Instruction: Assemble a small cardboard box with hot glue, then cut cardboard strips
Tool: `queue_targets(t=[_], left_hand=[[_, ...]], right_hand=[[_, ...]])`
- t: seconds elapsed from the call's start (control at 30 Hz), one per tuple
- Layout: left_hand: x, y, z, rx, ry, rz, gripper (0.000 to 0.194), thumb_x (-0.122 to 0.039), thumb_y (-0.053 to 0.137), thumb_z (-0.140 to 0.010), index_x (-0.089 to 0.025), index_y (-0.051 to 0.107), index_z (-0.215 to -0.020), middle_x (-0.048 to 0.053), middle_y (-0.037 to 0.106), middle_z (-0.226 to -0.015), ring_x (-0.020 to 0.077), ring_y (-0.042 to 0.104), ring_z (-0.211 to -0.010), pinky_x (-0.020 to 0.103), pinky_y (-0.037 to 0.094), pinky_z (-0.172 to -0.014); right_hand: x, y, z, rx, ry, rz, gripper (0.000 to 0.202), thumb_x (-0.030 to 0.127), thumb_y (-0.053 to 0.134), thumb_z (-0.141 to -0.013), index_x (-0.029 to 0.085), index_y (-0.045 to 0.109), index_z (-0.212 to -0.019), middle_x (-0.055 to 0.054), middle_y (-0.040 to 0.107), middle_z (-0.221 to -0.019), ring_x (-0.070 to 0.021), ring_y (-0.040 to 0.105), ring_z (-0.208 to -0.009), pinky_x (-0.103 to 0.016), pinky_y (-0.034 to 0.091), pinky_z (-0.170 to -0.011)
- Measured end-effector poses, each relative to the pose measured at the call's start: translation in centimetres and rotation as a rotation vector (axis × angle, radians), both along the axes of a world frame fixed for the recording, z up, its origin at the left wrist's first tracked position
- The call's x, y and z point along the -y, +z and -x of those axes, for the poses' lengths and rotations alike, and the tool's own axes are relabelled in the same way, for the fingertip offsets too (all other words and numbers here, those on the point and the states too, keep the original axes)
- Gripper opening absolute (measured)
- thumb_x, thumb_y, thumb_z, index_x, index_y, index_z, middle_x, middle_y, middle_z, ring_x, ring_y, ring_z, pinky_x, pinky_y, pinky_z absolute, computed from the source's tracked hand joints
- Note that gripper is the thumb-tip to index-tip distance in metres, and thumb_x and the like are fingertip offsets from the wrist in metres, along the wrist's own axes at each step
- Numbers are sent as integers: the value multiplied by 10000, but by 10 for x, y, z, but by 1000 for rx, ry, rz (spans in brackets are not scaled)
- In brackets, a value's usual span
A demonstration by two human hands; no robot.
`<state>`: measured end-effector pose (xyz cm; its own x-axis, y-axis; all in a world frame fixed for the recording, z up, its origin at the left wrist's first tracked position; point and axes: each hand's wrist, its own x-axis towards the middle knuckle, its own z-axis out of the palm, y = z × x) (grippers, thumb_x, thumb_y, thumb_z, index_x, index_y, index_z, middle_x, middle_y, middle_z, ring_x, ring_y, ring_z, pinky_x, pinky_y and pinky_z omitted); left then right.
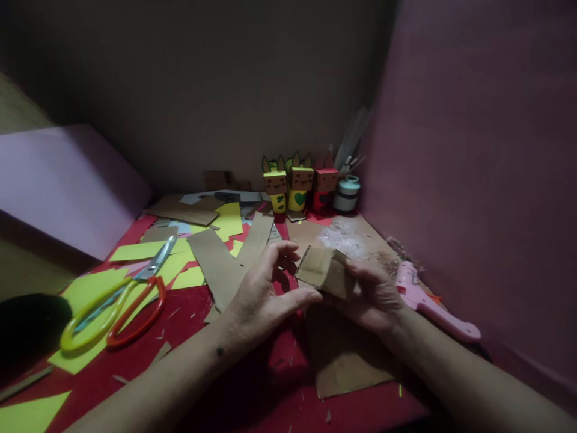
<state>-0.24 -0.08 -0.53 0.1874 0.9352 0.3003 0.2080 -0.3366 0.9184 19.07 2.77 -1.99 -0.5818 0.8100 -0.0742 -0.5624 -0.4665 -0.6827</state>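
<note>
The right hand [372, 294] grips a small folded brown cardboard box [321, 269]; the left hand's [265, 291] grip is open beside it.

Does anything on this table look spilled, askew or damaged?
A pale, stringy mess is spread over the brown board, perhaps glue waste, so it looks spilled. Paper scraps lie strewn untidily by the scissors. Nothing looks clearly broken.
</note>
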Motion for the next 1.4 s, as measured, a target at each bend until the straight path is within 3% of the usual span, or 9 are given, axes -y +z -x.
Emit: queue_targets(t=[0.07,0.17,0.33,0.73,0.93,1.1,1.23,1.4], left_hand=[[0,0,-2,68,-2,8,515,-316,743,-744,-204,450,-1153,35,542,-1030,166,568,-891,321,500,-786],[0,4,-1,170,66,-4,343,-316,691,-792,-205,494,-1051,18,563,-970,134,581,-821,272,499,-728],[-6,14,8,211,250,74,137,-315,614,-858,-206,542,-814,-25,584,-678,105,531,-579,241,453,-555],[1,26,2,96,169,199,384,-418,544,-843,-223,532,-513,-24,457,-453,103,389,-398,231,318,-380],[0,24,3,64,193,133,330,-344,544,-841,-213,554,-538,-24,448,-490,99,355,-431,225,291,-407],[-5,13,3,191,129,148,69,-252,612,-815,-202,611,-767,-50,525,-595,84,470,-495,205,375,-478],[-7,8,5,246,109,130,152,-297,691,-784,-205,612,-876,-33,593,-711,91,516,-565,207,419,-504],[-5,7,4,192,49,101,136,-322,700,-795,-220,635,-856,-35,602,-745,81,501,-603,208,427,-564]], right_hand=[[0,0,-1,-18,-32,51,346,284,727,-671,203,688,-1006,-44,744,-941,-230,660,-891,-409,529,-808],[-3,-2,-2,-38,-65,111,326,318,726,-668,220,681,-976,-49,735,-967,-255,644,-912,-428,531,-764],[-6,-4,-3,-34,-74,144,321,307,758,-597,243,678,-901,-41,719,-929,-271,620,-891,-449,525,-741],[-2,-1,-2,-41,-45,45,315,310,766,-615,239,688,-912,-42,727,-951,-249,640,-891,-402,540,-713],[-2,-1,-2,-39,-27,48,315,302,751,-614,238,682,-914,-39,732,-970,-252,640,-909,-390,538,-702],[-2,-2,-4,-7,-4,19,396,365,734,-620,233,679,-989,-51,716,-985,-246,625,-901,-363,519,-686],[1,-1,-2,40,-53,-33,503,318,748,-599,215,651,-1082,-55,704,-1003,-224,630,-885,-351,504,-754],[8,6,4,127,-157,-168,601,227,773,-595,254,557,-1156,-38,714,-920,-224,662,-832,-354,486,-774]])
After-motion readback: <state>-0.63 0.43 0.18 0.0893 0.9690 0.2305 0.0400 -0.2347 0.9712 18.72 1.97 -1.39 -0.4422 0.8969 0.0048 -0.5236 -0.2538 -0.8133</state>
